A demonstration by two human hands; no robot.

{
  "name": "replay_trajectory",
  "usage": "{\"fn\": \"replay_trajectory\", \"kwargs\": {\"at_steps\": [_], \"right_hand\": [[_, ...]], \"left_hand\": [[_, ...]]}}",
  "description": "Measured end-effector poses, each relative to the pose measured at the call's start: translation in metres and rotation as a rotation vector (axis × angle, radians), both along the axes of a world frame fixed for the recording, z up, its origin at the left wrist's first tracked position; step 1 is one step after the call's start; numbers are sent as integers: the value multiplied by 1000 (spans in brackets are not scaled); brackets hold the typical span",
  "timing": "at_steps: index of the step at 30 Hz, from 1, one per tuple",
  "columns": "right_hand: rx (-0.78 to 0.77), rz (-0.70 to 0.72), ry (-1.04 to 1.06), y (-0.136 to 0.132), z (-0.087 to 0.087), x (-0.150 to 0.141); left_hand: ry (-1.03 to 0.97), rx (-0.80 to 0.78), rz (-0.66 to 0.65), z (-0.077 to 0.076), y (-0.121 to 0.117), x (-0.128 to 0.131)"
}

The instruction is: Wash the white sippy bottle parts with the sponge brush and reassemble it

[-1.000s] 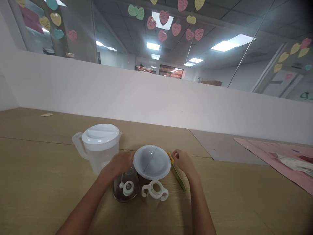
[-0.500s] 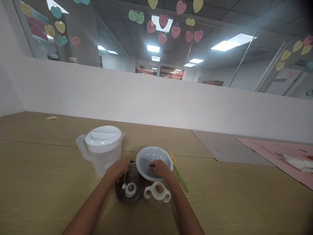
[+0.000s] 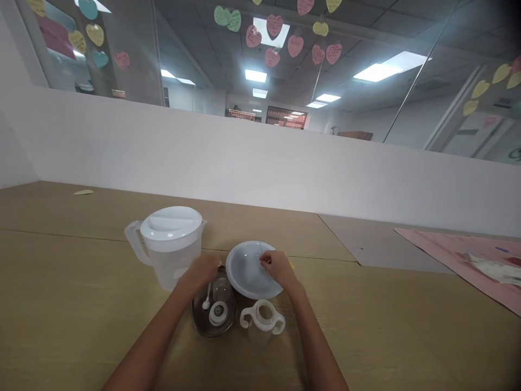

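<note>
Standing nearest me: cup (image 3: 262, 324), two-handled, its mouth uncovered; light and stiff, I judge, best taken by both handles.

Left of it: tray (image 3: 202, 321), dark, glossy; likely rigid and slick, to be held at the rim. In it: cap (image 3: 218, 314), white and round, a small item for a fingertip pinch; clear piece (image 3: 221, 289), probably thin and easily scratched.

At the tray's far end: my left hand (image 3: 204, 270), fingers curled downward; whether they grip the rim I cannot tell.

Beyond the cup: bowl (image 3: 245, 270), pale, wide, upright; smooth, probably light enough to slide if pushed, surest by its rim.

Over the bowl's right side: my right hand (image 3: 280, 268), thumb and fingertips drawn into a pinch; a hold on anything fine I cannot confirm.

Farther left: jug (image 3: 173, 255), lidded, translucent; bulky, heavy if filled, to be lifted by its handle.
</note>
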State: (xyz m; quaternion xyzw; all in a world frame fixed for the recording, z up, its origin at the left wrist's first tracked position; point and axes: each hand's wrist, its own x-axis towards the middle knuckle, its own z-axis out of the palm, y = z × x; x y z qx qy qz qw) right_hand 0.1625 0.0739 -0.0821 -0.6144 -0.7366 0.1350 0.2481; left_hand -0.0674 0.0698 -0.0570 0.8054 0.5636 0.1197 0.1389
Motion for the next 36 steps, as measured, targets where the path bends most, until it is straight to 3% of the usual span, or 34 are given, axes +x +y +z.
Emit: {"fn": "replay_trajectory", "kwargs": {"at_steps": [3, 6, 9, 13, 18, 26, 33, 36], "right_hand": [[79, -29, 244, -6, 15, 6], [131, 29, 699, -20, 34, 4], [119, 128, 989, -40, 58, -6], [210, 160, 1125, -63, 81, -20], [393, 139, 1157, -71, 86, -27], [364, 151, 1146, -70, 81, -32], [484, 46, 771, -70, 80, -30], [537, 64, 658, -72, 81, -28]], "left_hand": [[63, 100, -15, 23, -13, 1], [51, 254, -44, 44, -25, 7], [-122, 302, -81, 54, -31, 19], [-476, 236, -203, 54, -32, 34], [-656, 156, -277, 52, -36, 42], [-739, 149, -310, 47, -36, 45], [-743, 113, -283, 48, -40, 45], [-772, 96, -296, 50, -41, 45]]}}
